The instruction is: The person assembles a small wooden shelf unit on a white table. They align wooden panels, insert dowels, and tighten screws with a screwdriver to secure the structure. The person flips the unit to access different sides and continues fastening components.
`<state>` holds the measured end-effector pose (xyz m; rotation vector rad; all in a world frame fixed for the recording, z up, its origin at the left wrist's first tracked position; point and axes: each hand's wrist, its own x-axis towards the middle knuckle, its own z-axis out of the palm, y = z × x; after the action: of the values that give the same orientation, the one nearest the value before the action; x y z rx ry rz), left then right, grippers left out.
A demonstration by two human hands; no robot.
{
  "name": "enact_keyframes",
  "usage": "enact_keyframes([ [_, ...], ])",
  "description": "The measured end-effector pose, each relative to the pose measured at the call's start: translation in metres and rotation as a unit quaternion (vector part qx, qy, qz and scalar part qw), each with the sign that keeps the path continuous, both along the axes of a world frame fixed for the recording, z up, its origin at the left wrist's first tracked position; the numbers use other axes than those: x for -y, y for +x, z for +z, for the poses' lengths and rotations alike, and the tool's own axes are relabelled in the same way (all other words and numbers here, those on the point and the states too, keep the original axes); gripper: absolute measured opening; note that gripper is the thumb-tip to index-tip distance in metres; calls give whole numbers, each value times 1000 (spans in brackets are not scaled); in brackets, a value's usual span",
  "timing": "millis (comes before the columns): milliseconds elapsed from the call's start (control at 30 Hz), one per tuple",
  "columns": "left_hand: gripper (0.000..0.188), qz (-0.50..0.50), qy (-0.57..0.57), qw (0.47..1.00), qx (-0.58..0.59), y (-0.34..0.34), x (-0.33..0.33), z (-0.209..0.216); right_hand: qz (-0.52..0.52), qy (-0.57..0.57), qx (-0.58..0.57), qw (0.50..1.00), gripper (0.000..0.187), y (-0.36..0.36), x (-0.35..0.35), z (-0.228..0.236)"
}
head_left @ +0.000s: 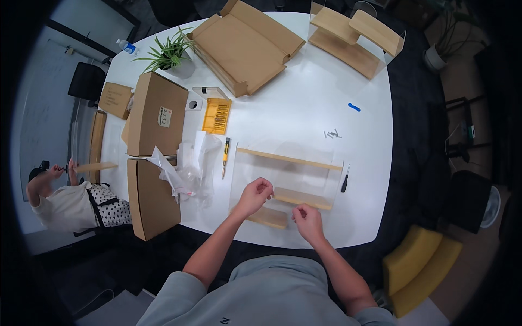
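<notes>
A white tabletop [370, 190] with rounded corners. Along its far side, left to right: a bottle [128, 46], potted plant [169, 53], open cardboard tray [247, 46] and wood-and-clear-panel shelf unit [376, 33]. Left: cardboard boxes [155, 117], plastic wrapping [187, 175], yellow bit case [216, 116], yellow-black screwdriver [225, 157]. Near middle: wooden boards [291, 158] with clear panelling. Right: screws [333, 133], small blue object [354, 107], dark screwdriver [345, 182].

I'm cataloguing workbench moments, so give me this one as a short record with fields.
left hand: fingers curled, near the left end of the middle board
right hand: fingers curled, beside that board's near edge
held: cannot tell
left of boards: yellow-black screwdriver
right of boards: black screwdriver
beyond boards: loose screws, blue tool
far right: wooden shelf
</notes>
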<state>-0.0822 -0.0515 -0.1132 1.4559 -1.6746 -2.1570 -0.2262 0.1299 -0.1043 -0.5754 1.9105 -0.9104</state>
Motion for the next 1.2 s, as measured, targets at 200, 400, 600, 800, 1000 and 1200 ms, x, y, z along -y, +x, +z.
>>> enact_keyframes([
  [200, 28, -178, 70, 981, 4, 37, -5, 50, 12, -89, 174, 981, 14, -75, 33, 52],
  [400, 51, -82, -87, 990, 71, 77, 39, 74, 517, 24, -97, 850, 21, -156, 176, 102],
  [600, 33, -100, -50, 993, 32, -4, 10, 55, 656, 51, -163, 735, 18, -105, 241, 80],
  [800, 7, 80, 107, 991, -30, 12, -20, 24, 173, -129, -267, 939, 22, -111, 161, 77],
  [1000, 7, 92, 96, 990, -47, 11, -32, -1, 99, 38, -148, 983, 29, -86, 68, 46],
  [1200, 9, 69, 78, 995, -1, 6, -20, 7, -2, 27, -42, 999, 32, -55, 56, -1],
])
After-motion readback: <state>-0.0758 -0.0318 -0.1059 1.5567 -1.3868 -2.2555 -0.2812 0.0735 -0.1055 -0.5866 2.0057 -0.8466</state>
